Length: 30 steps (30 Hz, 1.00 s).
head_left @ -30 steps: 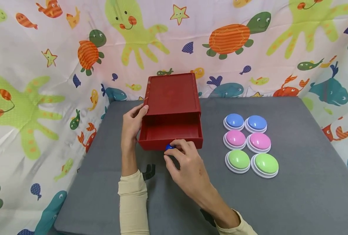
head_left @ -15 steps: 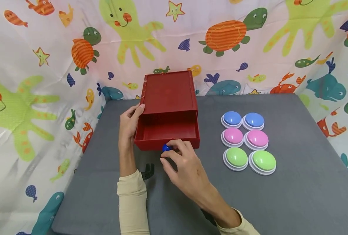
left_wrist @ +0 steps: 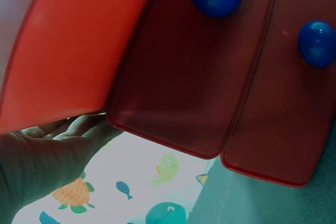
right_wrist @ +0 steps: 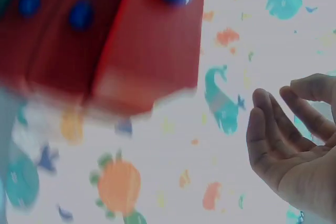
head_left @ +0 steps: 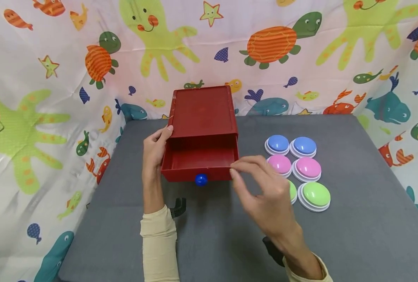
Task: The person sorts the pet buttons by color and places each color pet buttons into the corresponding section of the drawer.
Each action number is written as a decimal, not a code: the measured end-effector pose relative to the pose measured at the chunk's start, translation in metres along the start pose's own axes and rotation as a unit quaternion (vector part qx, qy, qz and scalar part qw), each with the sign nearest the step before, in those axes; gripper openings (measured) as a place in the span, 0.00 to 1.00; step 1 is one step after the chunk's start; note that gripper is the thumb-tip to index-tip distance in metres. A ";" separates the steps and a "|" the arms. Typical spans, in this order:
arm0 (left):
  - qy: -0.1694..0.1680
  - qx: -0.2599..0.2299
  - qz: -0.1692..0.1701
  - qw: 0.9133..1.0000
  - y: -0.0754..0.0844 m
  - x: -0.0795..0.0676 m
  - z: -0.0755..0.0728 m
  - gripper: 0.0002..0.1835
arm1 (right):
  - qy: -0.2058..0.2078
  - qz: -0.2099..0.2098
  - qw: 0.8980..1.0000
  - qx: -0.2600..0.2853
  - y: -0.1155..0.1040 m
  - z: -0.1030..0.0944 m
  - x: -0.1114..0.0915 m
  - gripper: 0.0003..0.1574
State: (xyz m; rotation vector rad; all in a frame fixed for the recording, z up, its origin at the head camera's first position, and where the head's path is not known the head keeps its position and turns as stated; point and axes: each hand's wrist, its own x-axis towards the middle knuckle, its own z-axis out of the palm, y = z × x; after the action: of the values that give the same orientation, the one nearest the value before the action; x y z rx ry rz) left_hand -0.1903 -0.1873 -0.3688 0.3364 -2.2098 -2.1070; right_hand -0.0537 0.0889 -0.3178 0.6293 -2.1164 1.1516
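Observation:
A red drawer cabinet (head_left: 203,113) stands on the grey table with its top drawer (head_left: 180,174) pulled out. The inside of that drawer shows no contents. A round blue knob (head_left: 201,179) sits on the drawer's front. My left hand (head_left: 154,150) rests against the cabinet's left side, its thumb at the top edge; its fingers (left_wrist: 86,129) lie along the side wall. Free of the knob, my right hand (head_left: 267,192) hovers just right of the drawer front, fingers loosely bent and holding nothing. The right wrist view shows that hand (right_wrist: 299,140) apart from the drawers.
Two lower drawers, closed, each carry a blue knob (left_wrist: 317,44). To the right, push buttons stand in pairs: blue (head_left: 304,145), pink (head_left: 308,167) and green (head_left: 316,194). My right hand partly covers the nearer ones. A printed sea-animal cloth (head_left: 195,47) hangs behind the table (head_left: 353,219).
My right hand has let go of the blue knob and moved right, baring the knob. The drawer stays pulled out, and my left hand keeps its place on the cabinet.

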 end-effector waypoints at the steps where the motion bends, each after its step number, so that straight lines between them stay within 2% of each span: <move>1: 0.004 -0.002 0.001 1.000 0.000 -0.001 0.000 0.30 | 0.011 0.005 1.000 -0.014 0.006 -0.006 0.005 0.13; 4: 0.010 -0.005 -0.001 1.000 -0.001 -0.002 0.000 0.29 | 0.000 0.055 0.995 -0.078 0.026 -0.025 0.022 0.15; 7: 0.009 -0.010 -0.001 1.000 -0.002 -0.002 0.000 0.29 | -0.065 0.121 0.980 -0.141 0.050 -0.042 0.040 0.21; 10: 0.010 -0.017 0.003 1.000 -0.002 -0.001 0.001 0.28 | -0.178 0.175 0.950 -0.185 0.080 -0.052 0.060 0.28; 12: 0.010 -0.020 0.003 1.000 -0.001 -0.001 0.001 0.28 | -0.258 0.202 0.923 -0.203 0.106 -0.053 0.072 0.32; 15: 0.008 -0.017 -0.002 1.000 0.000 -0.001 0.001 0.29 | -0.341 0.225 0.888 -0.212 0.149 -0.047 0.085 0.34; 17: 0.005 -0.018 -0.003 1.000 0.000 -0.001 0.002 0.29 | -0.369 0.229 0.875 -0.215 0.176 -0.041 0.090 0.34; 19: 0.006 -0.018 -0.002 1.000 0.000 -0.001 0.002 0.29 | -0.385 0.234 0.867 -0.215 0.199 -0.035 0.091 0.33; 23: 0.009 -0.023 -0.006 1.000 -0.001 -0.001 0.002 0.28 | -0.414 0.245 0.848 -0.222 0.234 -0.022 0.083 0.34; 26: 0.009 -0.026 -0.007 1.000 -0.001 -0.001 0.002 0.28 | -0.436 0.252 0.833 -0.230 0.251 -0.014 0.074 0.36; 30: 0.009 -0.027 0.000 1.000 -0.002 -0.002 0.001 0.28 | -0.454 0.277 0.816 -0.227 0.263 -0.005 0.068 0.44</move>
State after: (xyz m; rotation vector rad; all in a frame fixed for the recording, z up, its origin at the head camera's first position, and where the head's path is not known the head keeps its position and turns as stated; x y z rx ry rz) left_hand -0.1885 -0.1862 -0.3703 0.3501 -2.1379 -2.1504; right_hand -0.2735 0.2179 -0.4123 0.3494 -3.4253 0.5466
